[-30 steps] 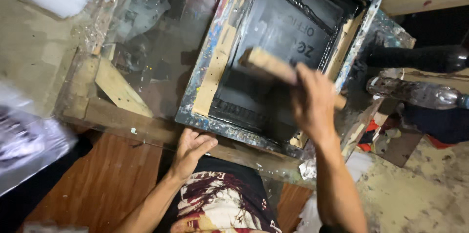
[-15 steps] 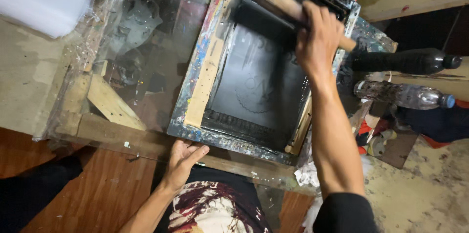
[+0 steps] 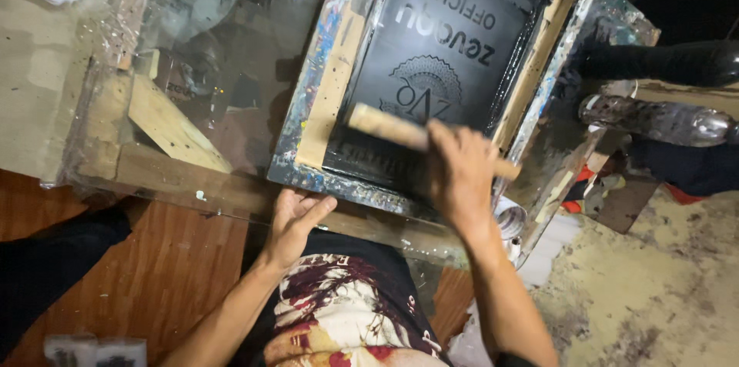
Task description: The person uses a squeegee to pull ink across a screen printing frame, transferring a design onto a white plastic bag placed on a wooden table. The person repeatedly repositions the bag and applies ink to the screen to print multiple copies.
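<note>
A glass-topped wooden table (image 3: 192, 182) carries the paint-splattered screen frame (image 3: 323, 82).

A glass table top (image 3: 208, 44) fills the upper left of the frame, with wooden bars (image 3: 165, 125) showing under it. At the lower left is a brown wooden floor (image 3: 146, 282). At the lower right the floor (image 3: 654, 290) is pale, rough and stained. The light is dim.

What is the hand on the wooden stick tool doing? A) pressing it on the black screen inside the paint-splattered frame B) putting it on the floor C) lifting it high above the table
A: the right hand grips the long wooden-handled squeegee down against the black mesh screen near the frame's closer edge.
</note>
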